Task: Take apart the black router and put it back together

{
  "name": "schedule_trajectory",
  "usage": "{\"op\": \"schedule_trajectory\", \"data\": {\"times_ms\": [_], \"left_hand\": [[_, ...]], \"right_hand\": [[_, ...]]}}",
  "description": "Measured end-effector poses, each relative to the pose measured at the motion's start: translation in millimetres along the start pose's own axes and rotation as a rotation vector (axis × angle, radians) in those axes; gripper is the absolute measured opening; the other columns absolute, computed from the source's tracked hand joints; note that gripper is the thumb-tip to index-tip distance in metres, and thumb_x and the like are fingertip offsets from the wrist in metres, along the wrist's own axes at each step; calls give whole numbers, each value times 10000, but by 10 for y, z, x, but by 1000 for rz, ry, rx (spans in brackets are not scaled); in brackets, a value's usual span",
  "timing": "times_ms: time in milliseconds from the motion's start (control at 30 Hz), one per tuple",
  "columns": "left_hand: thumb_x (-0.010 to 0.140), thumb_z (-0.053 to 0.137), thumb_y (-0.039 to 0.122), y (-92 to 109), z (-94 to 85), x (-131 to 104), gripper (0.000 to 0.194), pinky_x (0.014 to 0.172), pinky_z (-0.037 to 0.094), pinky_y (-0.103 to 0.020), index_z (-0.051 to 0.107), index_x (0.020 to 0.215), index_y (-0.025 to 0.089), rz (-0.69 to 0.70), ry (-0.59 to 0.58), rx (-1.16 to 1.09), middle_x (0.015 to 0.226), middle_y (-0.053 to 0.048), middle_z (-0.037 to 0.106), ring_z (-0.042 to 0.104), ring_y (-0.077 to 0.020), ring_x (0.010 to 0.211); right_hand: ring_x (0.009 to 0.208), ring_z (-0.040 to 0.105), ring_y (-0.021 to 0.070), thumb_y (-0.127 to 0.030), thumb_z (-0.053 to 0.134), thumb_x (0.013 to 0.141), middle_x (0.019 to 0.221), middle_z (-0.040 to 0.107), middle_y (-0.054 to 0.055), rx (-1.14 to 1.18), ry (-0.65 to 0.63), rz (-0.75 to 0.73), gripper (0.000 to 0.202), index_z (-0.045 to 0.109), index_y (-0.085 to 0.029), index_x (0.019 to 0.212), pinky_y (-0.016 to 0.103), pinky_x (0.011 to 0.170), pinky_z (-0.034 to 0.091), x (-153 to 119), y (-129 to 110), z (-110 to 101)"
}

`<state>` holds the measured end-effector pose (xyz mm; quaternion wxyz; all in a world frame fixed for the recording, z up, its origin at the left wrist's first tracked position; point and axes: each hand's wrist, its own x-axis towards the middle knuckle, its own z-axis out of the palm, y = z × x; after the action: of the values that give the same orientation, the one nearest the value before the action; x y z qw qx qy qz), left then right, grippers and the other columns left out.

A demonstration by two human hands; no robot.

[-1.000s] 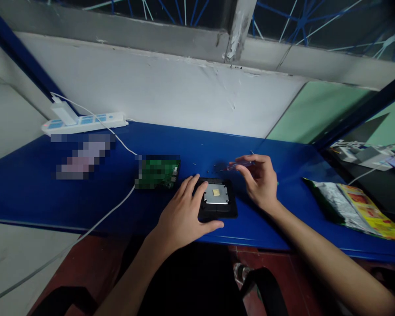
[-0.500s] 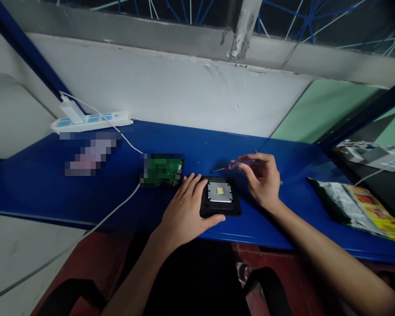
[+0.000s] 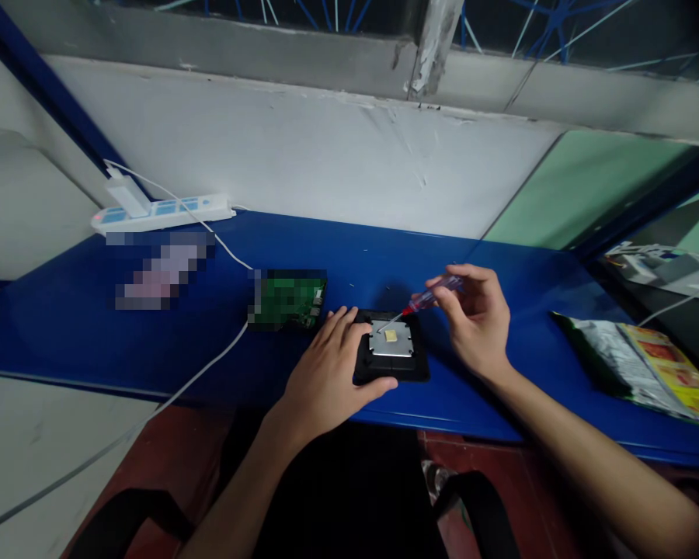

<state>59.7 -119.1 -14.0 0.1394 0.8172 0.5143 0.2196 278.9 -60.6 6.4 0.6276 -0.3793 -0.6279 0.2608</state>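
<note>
A flat black casing (image 3: 391,371) rests on the blue table with a square silver metal plate (image 3: 378,347) on top. A small pale yellow square pad (image 3: 391,336) sits on the plate. My left hand (image 3: 329,376) holds the casing at its left side, fingers along the far left corner and thumb along the front edge. My right hand (image 3: 478,322) is closed around a screwdriver (image 3: 428,298) with a clear handle and red collar. Its shaft slants down leftward, with the tip over the plate's upper left part; whether it touches, I cannot tell.
Left of the casing lies a green circuit board (image 3: 288,300), partly pixelated. A white power strip (image 3: 180,212) with a cable is at the back left, near a pixelated object (image 3: 166,272). A shiny food packet (image 3: 646,369) lies at the right. Small bits (image 3: 387,288) lie behind the casing.
The screwdriver's tip has moved from behind the casing, forward and down to over the metal plate. My right hand has turned slightly and shifted right; my left hand keeps its place.
</note>
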Motion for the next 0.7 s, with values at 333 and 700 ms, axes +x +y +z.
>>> {"op": "schedule_trajectory", "data": {"times_ms": [333, 700], "left_hand": [[825, 736, 527, 13, -11, 8, 600, 1167, 359, -610, 484, 1238, 171, -5, -10, 16, 1547, -226, 405, 305, -375, 1488], [840, 731, 448, -1, 16, 15, 548, 1138, 408, -591, 437, 1213, 175, -14, 55, -31, 1494, -234, 462, 381, -374, 1450]], "right_hand": [[816, 772, 184, -238, 650, 915, 988, 685, 15, 27, -75, 35, 243, 528, -263, 1123, 360, 754, 673, -40, 20, 20], [843, 778, 198, -243, 644, 917, 979, 688, 15, 47, -119, 62, 227, 509, -255, 1100, 371, 764, 681, -61, -6, 53]]}}
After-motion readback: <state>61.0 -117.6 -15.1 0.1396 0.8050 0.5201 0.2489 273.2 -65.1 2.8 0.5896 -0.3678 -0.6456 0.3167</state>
